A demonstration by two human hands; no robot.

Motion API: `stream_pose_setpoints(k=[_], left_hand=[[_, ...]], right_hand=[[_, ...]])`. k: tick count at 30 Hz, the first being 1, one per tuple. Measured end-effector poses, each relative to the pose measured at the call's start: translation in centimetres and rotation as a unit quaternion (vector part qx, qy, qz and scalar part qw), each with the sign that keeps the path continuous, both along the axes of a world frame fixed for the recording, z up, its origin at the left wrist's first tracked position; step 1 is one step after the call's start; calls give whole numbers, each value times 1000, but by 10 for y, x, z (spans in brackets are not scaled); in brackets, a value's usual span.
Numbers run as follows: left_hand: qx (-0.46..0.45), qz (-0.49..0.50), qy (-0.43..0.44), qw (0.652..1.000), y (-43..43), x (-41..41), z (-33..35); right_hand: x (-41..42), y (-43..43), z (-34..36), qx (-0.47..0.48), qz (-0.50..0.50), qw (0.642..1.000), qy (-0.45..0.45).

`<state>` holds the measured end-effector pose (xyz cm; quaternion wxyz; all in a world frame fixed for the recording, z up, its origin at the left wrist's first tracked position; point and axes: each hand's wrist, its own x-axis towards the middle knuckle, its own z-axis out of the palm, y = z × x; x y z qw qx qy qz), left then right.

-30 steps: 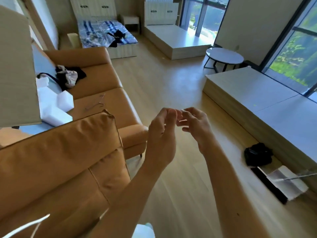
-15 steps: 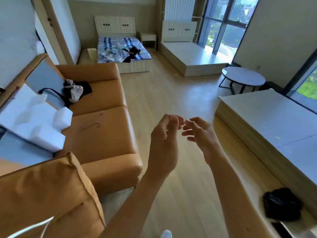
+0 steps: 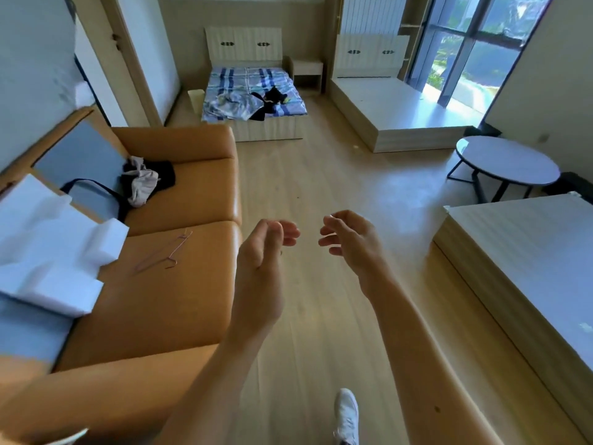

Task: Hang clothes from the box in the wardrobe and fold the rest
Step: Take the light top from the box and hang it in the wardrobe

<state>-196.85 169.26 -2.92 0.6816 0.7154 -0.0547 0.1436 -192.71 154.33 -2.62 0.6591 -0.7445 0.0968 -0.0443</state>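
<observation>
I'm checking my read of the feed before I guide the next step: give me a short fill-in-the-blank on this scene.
1. The wire hanger lies on the seat of the ____.
2. Both the left hand and the right hand hold ____.
3. The dark clothes at the far end lie on the ____.
4. The round table stands on the person's ____ side.

Missing words: sofa; nothing; bed; right
</observation>
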Motion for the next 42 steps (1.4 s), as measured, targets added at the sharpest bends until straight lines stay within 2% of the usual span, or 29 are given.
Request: stream_pose_setpoints(k=[2, 9, 14, 20, 29, 36, 42], left_hand=[[-1, 1, 7, 1000, -9, 18, 0], [-10, 109, 7, 994, -72, 166, 6], [-25, 159, 0, 987, -86, 247, 16], [-44, 207, 2, 977, -90, 357, 5], [-65, 243, -10, 968, -68, 564, -4], [-20, 291, -9, 956, -32, 685, 9], [-20, 381, 10, 924, 3, 796, -17]], right_hand=[[20, -9, -2, -1, 3, 1000, 0], [195, -56, 5, -6, 113, 994, 5], [297, -61, 21, -12, 181, 983, -5], [414, -50, 5, -11, 240, 971, 7], [623, -15, -12, -41, 284, 958, 12], [771, 30, -6, -36, 324, 945, -3], [899, 84, -29, -24, 394, 919, 13]])
